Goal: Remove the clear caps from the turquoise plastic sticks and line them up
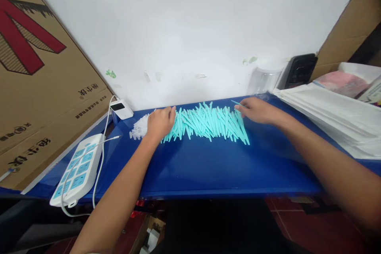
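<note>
A broad heap of slim, tapered turquoise plastic sticks (205,121) lies across the back of the blue table (190,166). At its left end is a small pile of whitish translucent plastic pieces (139,127). My left hand (160,123) is between the two piles, back upward, fingers curled in and mostly hidden; anything in them cannot be made out. Beyond the heap's right end, my right hand (253,110) is closed, pinching one thin turquoise stick (236,102) between thumb and fingers. The stick points up and left, just above the heap.
At left are a white power strip (79,168), a white cable (103,154) and a small white device with a dark screen (122,109), beside a large carton (50,87). Stacked white sheets (324,115), a clear container (264,79) and a black object (299,71) stand right.
</note>
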`<state>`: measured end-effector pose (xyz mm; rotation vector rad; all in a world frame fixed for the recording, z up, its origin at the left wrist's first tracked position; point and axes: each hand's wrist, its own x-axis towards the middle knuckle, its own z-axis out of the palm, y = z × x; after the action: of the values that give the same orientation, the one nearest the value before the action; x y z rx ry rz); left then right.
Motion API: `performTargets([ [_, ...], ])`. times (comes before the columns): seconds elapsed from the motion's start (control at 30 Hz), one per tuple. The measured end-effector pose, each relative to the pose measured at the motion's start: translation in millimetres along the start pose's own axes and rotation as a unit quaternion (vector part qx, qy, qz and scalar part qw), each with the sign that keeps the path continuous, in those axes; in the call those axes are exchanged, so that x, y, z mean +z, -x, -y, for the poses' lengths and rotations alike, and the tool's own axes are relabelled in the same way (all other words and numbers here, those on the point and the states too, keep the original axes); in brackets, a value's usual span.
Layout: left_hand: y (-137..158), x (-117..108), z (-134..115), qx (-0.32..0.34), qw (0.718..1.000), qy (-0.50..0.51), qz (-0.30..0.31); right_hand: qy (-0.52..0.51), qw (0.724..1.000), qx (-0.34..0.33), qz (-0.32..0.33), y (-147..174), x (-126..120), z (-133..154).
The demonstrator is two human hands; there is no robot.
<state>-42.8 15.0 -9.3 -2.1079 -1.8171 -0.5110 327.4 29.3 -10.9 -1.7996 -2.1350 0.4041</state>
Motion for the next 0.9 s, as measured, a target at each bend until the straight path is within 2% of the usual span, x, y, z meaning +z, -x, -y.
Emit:
performTargets([
  [0.17, -9.7, -11.8, 26.1, -0.108, 0.990, -0.092, 0.016, -0.021, 0.999, -0.046, 0.003, 4.7, -5.5, 7.8],
  [0.43, -12.9, -11.4, 43.8, -0.135, 0.982, -0.100, 0.082, -0.043, 0.980, -0.193, -0.001, 14.6, -4.7, 19.6],
  [0.57, -16.8, -16.4, 68.1, -0.196, 0.968, -0.106, 0.115, -0.049, 0.979, -0.199, 0.000, 17.1, -5.8, 22.3],
  [0.67, -18.0, -17.4, 79.7, -0.209, 0.962, -0.102, 0.140, -0.044, 0.981, -0.187, 0.017, 19.9, -8.8, 27.1],
  [0.9, -17.1, -14.0, 79.1, -0.201, 0.962, -0.100, 0.158, -0.050, 0.980, -0.191, 0.032, 21.9, -7.4, 32.5],
])
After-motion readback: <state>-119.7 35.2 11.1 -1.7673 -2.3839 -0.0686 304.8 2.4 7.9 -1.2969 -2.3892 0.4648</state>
